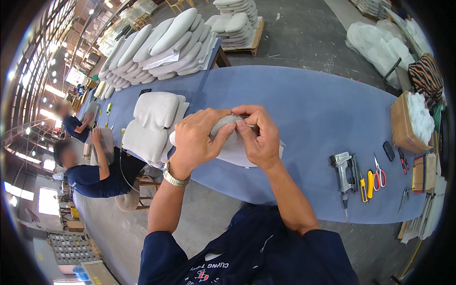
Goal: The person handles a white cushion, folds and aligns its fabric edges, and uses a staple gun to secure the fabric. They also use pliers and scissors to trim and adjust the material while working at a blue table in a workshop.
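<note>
Both my hands are on a light grey fabric-covered pad (236,151) over the middle of the blue table (308,109). My left hand (202,135) curls over its left side, the thumb pressed on the fabric near the top edge. With thumb and forefinger, my right hand (260,137) pinches the cover at the upper right edge. The fingertips of the two hands almost meet there. My hands hide much of the pad's outline. Left of my left hand lie stacked light grey cushions (154,116).
At right lie a staple gun (343,173), a yellow-handled screwdriver (363,190), a yellow cutter (370,185), red-handled scissors (379,175) and pliers (403,161). A cardboard box (403,121) holds white stuffing. Cushion piles (161,45) stand far left. Two co-workers (90,171) work at left.
</note>
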{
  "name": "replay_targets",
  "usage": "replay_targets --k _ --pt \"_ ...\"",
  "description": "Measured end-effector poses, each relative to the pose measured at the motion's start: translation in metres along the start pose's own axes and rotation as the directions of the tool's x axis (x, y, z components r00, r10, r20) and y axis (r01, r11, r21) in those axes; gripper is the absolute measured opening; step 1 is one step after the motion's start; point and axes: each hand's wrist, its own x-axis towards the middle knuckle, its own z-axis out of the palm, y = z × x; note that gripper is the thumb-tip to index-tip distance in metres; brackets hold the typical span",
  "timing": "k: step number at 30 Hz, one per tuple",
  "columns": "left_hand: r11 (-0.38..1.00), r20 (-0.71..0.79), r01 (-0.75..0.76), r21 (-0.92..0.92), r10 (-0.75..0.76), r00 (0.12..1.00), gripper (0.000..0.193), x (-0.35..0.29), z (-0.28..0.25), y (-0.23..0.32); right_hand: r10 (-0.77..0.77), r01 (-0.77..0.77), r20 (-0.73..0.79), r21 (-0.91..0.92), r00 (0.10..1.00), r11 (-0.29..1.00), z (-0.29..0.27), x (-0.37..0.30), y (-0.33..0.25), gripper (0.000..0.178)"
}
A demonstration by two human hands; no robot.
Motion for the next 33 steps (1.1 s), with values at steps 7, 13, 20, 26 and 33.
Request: replay_targets --k 7,13,20,26,33 --pt "0.997 -0.021 0.077 -0.011 -0.078 0.997 0.015 -0.003 0.002 0.009 -0.103 0.097 -0.056 -0.113 0.993 0.989 0.004 -0.003 0.002 0.018" --pt "0.988 -0.011 0.141 0.065 -0.141 0.990 0.024 -0.006 0.006 0.016 0.069 -0.074 -0.057 -0.096 0.996 0.993 0.000 -0.002 -0.003 0.020" --pt "0.963 0.088 0.263 -0.063 -0.257 0.962 0.052 -0.010 -0.007 0.015 0.146 -0.168 -0.174 -0.121 0.974 0.978 -0.038 0.004 0.009 0.025" --pt "0.723 0.159 0.454 -0.521 -0.441 0.884 0.068 -0.046 0.009 0.002 0.183 -0.171 -0.127 0.096 0.975 0.981 -0.081 0.011 0.032 0.025" --pt "0.570 0.153 0.421 -0.706 -0.457 0.876 0.074 -0.074 0.046 0.009 0.172 -0.144 -0.230 0.131 0.958 0.981 -0.100 0.018 0.055 0.025"
